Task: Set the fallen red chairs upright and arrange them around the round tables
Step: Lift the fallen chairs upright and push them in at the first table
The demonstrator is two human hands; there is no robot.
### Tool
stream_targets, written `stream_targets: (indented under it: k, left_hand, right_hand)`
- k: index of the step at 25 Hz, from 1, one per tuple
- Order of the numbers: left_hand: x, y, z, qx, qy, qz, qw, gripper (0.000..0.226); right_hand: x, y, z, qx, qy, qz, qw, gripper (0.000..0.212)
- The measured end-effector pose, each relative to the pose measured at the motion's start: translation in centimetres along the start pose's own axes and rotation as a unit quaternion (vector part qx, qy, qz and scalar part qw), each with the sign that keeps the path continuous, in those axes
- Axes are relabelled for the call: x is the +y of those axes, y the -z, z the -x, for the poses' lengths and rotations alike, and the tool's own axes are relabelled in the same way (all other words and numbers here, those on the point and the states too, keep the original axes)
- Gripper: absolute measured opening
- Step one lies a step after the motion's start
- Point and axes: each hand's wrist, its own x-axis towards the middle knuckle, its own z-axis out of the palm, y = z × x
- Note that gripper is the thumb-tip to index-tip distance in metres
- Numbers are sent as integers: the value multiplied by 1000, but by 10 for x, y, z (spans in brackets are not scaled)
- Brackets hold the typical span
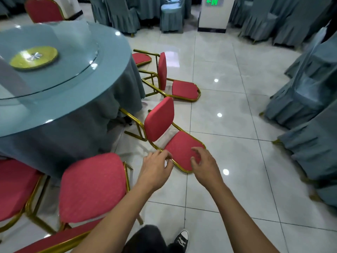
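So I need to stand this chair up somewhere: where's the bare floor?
Bare tile lies right of the nearest fallen chair, out to the covered chairs, and in front of the shoe. Crowded: beside the round table, where the second fallen chair and upright chair sit.

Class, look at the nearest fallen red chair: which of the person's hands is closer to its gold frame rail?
Left. The left hand touches the nearest fallen chair's gold rail; the right hand hovers over the backrest pad's edge.
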Motion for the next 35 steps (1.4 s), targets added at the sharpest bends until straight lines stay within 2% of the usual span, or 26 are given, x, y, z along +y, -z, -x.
stream_targets:
  k: [4, 10, 16, 19, 23, 26, 30, 35]
  left_hand:
    - [30, -23, -56, -8, 13, 5, 1000, 20]
    - [62, -48, -184, 12, 42, 31, 999, 23]
    - [96, -49, -300, 19, 61, 35, 997, 25]
    - [106, -53, -337, 34, 89, 38, 995, 22]
    - [102, -88, -385, 48, 167, 61, 983, 27]
    - [106, -127, -407, 72, 264, 85, 958, 29]
    - [128, -195, -411, 117, 384, 143, 904, 17]
    - [120, -299, -410, 121, 475, 181, 852, 29]
  right_hand:
    - [24, 31, -60, -20, -9, -2, 1000, 31]
    - [52, 70, -191, -37, -8, 14, 999, 29]
    - [61, 94, -308, -72, -5, 20, 997, 27]
    - [68, 100, -351, -110, -1, 19, 994, 27]
    - [95, 101, -419, -184, 20, 41, 982, 27]
    - [128, 98, -466, -272, 60, 86, 956, 27]
    - [182, 88, -519, -368, 105, 140, 913, 31]
    - [271, 33, -560, -410, 102, 147, 894, 36]
